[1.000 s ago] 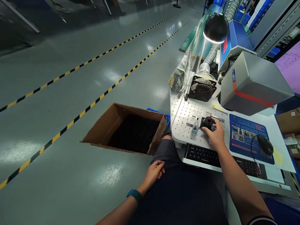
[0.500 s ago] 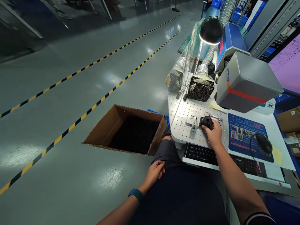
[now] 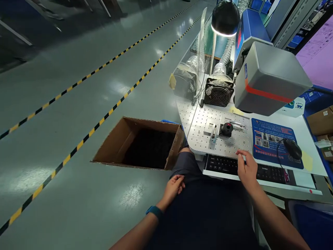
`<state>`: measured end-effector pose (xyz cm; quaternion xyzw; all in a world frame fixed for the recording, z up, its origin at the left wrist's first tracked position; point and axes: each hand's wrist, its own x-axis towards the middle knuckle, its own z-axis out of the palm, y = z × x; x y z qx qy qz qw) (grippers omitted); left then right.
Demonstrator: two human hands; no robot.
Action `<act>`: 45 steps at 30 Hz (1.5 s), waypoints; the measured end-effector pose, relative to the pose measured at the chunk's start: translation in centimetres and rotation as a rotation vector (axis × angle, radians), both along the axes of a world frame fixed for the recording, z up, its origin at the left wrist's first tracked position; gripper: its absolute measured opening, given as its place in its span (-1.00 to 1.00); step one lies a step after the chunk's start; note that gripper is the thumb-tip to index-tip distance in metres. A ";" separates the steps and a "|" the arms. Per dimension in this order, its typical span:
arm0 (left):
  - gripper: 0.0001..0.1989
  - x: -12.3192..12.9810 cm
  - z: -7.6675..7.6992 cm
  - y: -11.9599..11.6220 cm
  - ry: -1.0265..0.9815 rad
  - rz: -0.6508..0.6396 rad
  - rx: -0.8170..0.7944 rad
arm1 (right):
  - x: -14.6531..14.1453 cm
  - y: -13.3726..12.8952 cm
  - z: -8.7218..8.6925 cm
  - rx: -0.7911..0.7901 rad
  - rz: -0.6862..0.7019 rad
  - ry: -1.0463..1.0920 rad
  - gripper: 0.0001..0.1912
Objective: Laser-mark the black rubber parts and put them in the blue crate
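One black round part (image 3: 227, 129) sits on the perforated metal plate (image 3: 234, 147) of the worktop (image 3: 315, 164), two slotted brackets (image 3: 213, 136) next to it; contact with them, can't tell. Right hand (image 3: 247, 170): over the keyboard (image 3: 223, 167), apart from the part, thumb and forefinger parted, nothing seen in grip. Left hand (image 3: 173, 187): at the thigh, fingers curled in toward the thumb, nothing seen in it. Mouse (image 3: 292, 148) on blue mat (image 3: 274, 159), right of plate. Cardboard box (image 3: 110, 149) left of worktop, dark contents, too dim to identify. Lit lamp (image 3: 225, 17) above fan (image 3: 218, 95).
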<state>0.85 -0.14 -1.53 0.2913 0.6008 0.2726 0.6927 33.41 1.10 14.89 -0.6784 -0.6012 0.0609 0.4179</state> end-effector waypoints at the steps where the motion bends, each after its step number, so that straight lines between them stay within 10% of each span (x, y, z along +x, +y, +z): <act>1: -0.50 0.0 0.0 0.0 -0.001 -0.002 -0.003 | -0.1 -1.5 -0.4 -0.026 0.050 -0.022 -0.78; 13: -0.52 0.2 -0.6 -0.2 -0.004 -0.020 -0.007 | -1.3 -6.6 -5.4 -0.133 0.194 -0.071 -0.66; 33: -0.63 -0.5 0.1 -0.3 0.051 -0.171 -0.012 | -1.5 -7.4 -4.2 -0.193 0.060 -0.051 -0.74; 39: -0.79 -5.8 2.0 8.6 0.308 -0.164 0.197 | -0.7 -8.0 -3.6 -0.301 -0.088 -0.110 -0.67; 45: -0.76 -12.2 -0.9 20.3 0.684 -0.139 0.201 | -1.0 -6.7 -1.4 -0.364 -0.223 -0.122 -0.62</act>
